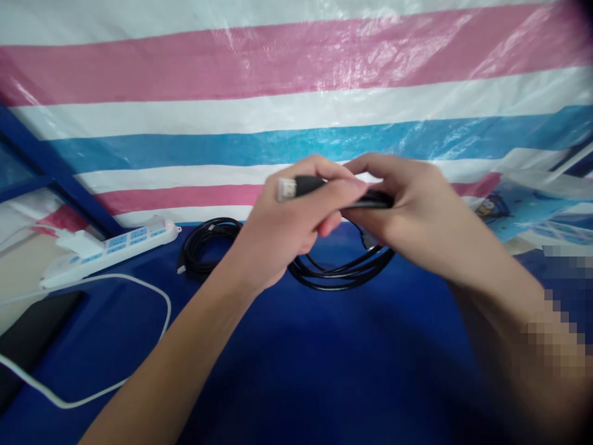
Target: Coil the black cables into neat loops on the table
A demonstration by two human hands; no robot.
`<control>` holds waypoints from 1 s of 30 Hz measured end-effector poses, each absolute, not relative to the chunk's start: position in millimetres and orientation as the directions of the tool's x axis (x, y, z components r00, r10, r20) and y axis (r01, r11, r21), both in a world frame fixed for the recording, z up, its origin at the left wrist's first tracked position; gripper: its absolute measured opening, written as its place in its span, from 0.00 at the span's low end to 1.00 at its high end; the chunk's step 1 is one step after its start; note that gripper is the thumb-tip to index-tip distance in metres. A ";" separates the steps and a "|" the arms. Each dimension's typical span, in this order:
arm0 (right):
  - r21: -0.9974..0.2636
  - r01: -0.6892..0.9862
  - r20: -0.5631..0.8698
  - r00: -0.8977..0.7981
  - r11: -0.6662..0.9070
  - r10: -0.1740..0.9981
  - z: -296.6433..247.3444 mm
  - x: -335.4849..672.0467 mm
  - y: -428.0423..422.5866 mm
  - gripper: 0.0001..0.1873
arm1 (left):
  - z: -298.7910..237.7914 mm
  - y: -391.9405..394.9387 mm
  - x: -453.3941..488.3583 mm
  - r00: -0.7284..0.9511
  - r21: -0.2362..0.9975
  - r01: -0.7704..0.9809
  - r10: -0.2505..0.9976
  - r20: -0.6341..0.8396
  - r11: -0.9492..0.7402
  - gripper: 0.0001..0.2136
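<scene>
My left hand (296, 216) is closed on a black cable (309, 184). The cable's plug points left between thumb and fingers, with a pale, whitish tip. From the other side my right hand (412, 201) grips dark strands of the same cable, its fingertips close to my left hand's. My fingers hide most of what is held. Below and behind my hands lies a loosely coiled black cable (343, 286) with a dark plug (368, 240); whether it joins the held one I cannot tell. Farther left, another coiled black cable (185, 247) rests partly behind my left wrist.
A white power strip (134, 241) stands at the back left of the blue table (324, 358). A white cord (168, 309) loops past a black flat object (41, 334). Striped plastic sheeting (278, 68) hangs behind; a blue printed bag (523, 204) is at the right.
</scene>
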State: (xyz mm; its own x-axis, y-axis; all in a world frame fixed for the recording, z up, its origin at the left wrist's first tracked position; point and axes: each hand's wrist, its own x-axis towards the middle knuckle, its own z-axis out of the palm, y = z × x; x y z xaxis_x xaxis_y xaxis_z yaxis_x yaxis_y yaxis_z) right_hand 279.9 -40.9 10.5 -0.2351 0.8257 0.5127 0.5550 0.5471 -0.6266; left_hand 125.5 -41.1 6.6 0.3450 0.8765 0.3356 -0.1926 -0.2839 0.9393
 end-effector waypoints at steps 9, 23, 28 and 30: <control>-0.914 0.169 0.348 -0.144 0.370 0.926 20.3 300.6 -36.4 0.06 | 8.0 -35.9 102.3 0.668 0.926 -0.343 0.651 0.360 -0.159 0.26; -0.736 0.466 0.380 -0.318 0.492 0.869 12.8 281.2 -45.0 0.13 | 1.5 -38.3 115.3 0.399 0.963 0.067 0.892 0.212 -0.260 0.07; -0.952 0.118 0.218 -0.384 0.282 0.897 15.5 292.4 -36.0 0.02 | 12.2 -37.5 109.8 0.242 0.957 -0.056 0.926 0.290 -0.285 0.08; -0.943 0.131 0.250 -0.326 0.305 0.912 13.5 290.8 -34.9 0.04 | 13.0 -38.1 108.8 0.294 0.968 -0.039 0.923 0.248 -0.248 0.07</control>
